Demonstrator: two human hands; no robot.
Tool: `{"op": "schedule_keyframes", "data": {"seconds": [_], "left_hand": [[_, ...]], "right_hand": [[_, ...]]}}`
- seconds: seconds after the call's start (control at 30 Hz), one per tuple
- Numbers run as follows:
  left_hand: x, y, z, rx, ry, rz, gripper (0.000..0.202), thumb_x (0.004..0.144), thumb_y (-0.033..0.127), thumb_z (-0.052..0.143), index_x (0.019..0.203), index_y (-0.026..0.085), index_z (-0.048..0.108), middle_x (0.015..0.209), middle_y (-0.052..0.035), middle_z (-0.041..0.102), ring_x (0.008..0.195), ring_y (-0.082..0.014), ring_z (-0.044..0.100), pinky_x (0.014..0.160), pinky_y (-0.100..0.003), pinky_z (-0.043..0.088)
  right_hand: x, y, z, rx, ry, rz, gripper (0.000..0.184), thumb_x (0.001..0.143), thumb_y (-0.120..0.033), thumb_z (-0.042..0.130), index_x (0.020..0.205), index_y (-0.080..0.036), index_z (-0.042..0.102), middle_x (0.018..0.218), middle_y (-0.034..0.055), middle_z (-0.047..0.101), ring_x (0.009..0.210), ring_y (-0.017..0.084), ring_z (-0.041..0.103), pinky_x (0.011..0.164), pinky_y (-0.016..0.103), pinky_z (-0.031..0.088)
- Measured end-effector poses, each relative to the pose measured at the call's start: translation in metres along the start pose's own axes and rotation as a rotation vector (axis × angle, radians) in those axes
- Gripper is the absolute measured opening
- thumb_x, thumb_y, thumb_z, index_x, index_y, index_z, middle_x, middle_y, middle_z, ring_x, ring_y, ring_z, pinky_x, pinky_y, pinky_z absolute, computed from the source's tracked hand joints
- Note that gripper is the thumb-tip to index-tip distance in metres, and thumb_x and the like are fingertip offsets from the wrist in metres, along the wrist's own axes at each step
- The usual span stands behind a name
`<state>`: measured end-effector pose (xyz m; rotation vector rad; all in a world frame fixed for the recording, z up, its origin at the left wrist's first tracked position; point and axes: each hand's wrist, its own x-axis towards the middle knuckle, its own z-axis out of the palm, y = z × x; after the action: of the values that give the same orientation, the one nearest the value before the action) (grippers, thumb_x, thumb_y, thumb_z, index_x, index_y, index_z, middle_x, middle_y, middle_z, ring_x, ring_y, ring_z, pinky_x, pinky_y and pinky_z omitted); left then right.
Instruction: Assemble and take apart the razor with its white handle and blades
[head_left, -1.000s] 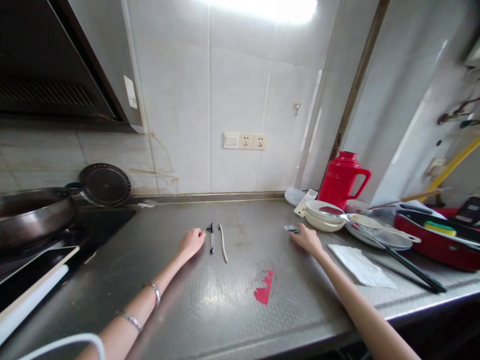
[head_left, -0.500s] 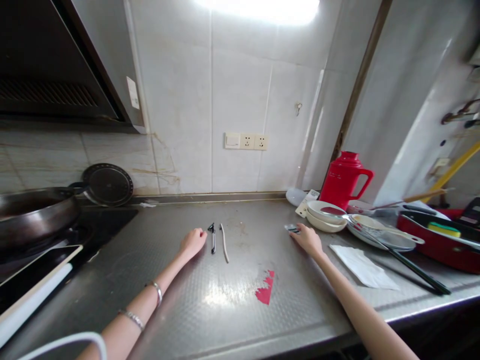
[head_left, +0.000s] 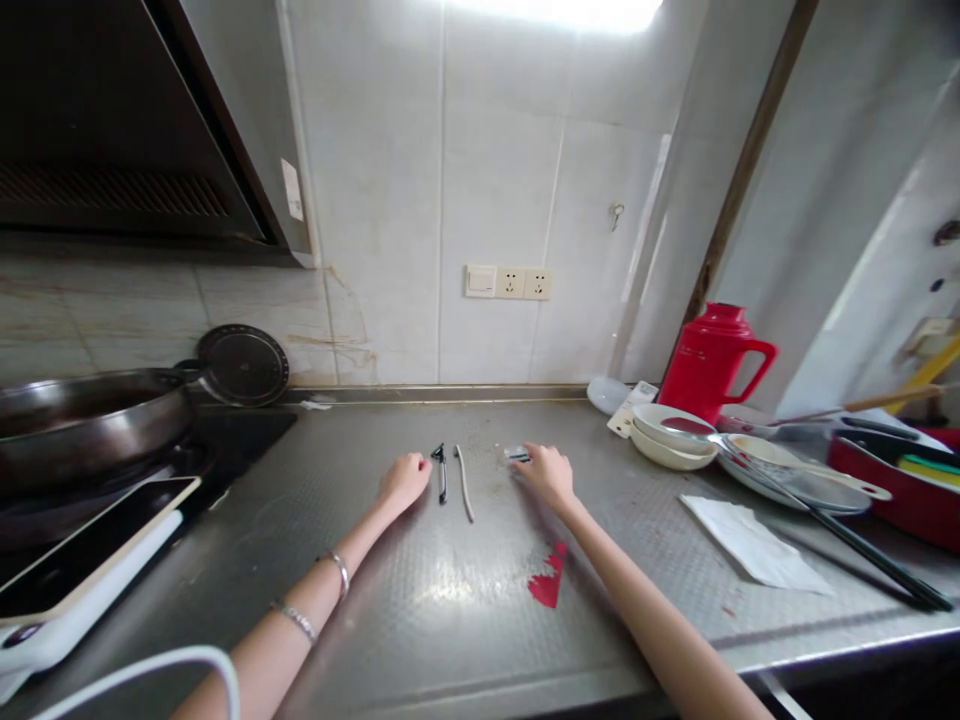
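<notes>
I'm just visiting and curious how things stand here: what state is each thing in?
Packet: held
Right hand: closed on the packet
Razor: lying flat
Left hand: curled, beside the razor
Stick: lying, slightly bent
Scrap: torn-edged, flat
Napkin: lying flat
Phone: screen dark
Pan: uncovered
Disc: propped upright
Bowls: stacked
Flask: upright
Sponge: in the pot
Sockets: nothing plugged in
Light: on
</notes>
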<state>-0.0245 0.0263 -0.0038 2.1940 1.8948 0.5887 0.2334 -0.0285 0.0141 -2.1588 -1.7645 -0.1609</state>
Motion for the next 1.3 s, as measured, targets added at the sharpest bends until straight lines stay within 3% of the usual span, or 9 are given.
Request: {"op": "schedule_keyframes", "data": {"seconds": [0.2, 0.4, 0.63, 0.77, 1.0, 1.13, 1.3], "left_hand": [[-0.003, 0.002, 0.001, 0.009, 0.002, -0.021, 0.031, 0.085, 0.031, 0.038, 0.079, 0.018, 0.065, 0.084, -0.0097, 0.069, 0.076, -0.0193, 0.062, 0.058, -0.025, 0.035], [-0.005, 0.003, 0.001, 0.018, 0.013, -0.013, 0.031, 0.086, 0.031, 0.038, 0.080, 0.017, 0.065, 0.084, -0.0097, 0.069, 0.076, -0.0189, 0.062, 0.058, -0.024, 0.035], [-0.007, 0.004, 0.000, 0.017, 0.038, -0.001, 0.032, 0.086, 0.029, 0.036, 0.081, 0.017, 0.066, 0.086, -0.0100, 0.069, 0.077, -0.0189, 0.062, 0.058, -0.025, 0.035], [-0.006, 0.003, 0.001, 0.025, 0.038, -0.002, 0.033, 0.087, 0.029, 0.035, 0.082, 0.017, 0.066, 0.085, -0.0109, 0.069, 0.078, -0.0195, 0.063, 0.060, -0.025, 0.037], [-0.008, 0.006, 0.002, 0.040, 0.036, 0.021, 0.032, 0.085, 0.027, 0.037, 0.080, 0.017, 0.067, 0.083, -0.0102, 0.069, 0.075, -0.0192, 0.063, 0.059, -0.025, 0.037], [-0.011, 0.011, 0.001, 0.051, 0.013, 0.030, 0.032, 0.085, 0.029, 0.038, 0.081, 0.017, 0.067, 0.083, -0.0105, 0.069, 0.075, -0.0198, 0.063, 0.060, -0.025, 0.037], [-0.013, 0.013, 0.001, 0.056, 0.000, 0.030, 0.030, 0.084, 0.028, 0.039, 0.080, 0.017, 0.067, 0.082, -0.0101, 0.069, 0.075, -0.0197, 0.063, 0.061, -0.025, 0.038]], "right_hand": [[-0.013, -0.047, 0.007, -0.020, -0.027, -0.107, 0.041, 0.078, -0.043, 0.055, 0.114, -0.024, 0.060, 0.097, 0.0098, 0.068, 0.099, 0.024, 0.055, 0.079, 0.031, 0.036], [-0.012, -0.060, 0.015, -0.004, -0.015, -0.142, 0.043, 0.072, -0.051, 0.060, 0.107, -0.026, 0.063, 0.096, 0.0081, 0.068, 0.101, 0.025, 0.053, 0.080, 0.032, 0.035], [-0.009, -0.059, 0.023, 0.019, -0.006, -0.167, 0.043, 0.070, -0.056, 0.060, 0.100, -0.026, 0.066, 0.097, 0.0085, 0.067, 0.099, 0.027, 0.054, 0.079, 0.034, 0.037], [-0.001, -0.051, 0.024, 0.088, -0.025, -0.182, 0.048, 0.068, -0.056, 0.062, 0.105, -0.025, 0.064, 0.103, 0.0088, 0.065, 0.100, 0.027, 0.053, 0.081, 0.035, 0.038], [0.032, -0.024, 0.037, 0.400, -0.164, -0.448, 0.061, 0.066, -0.041, 0.068, 0.122, -0.022, 0.054, 0.121, 0.0090, 0.057, 0.114, 0.027, 0.046, 0.092, 0.038, 0.037], [0.039, -0.017, 0.049, 0.448, -0.232, -0.449, 0.062, 0.066, -0.040, 0.067, 0.123, -0.021, 0.054, 0.121, 0.0092, 0.058, 0.115, 0.027, 0.047, 0.095, 0.039, 0.036], [0.040, -0.016, 0.053, 0.473, -0.213, -0.467, 0.059, 0.067, -0.042, 0.067, 0.120, -0.021, 0.056, 0.115, 0.0081, 0.062, 0.110, 0.026, 0.052, 0.094, 0.038, 0.037]]}}
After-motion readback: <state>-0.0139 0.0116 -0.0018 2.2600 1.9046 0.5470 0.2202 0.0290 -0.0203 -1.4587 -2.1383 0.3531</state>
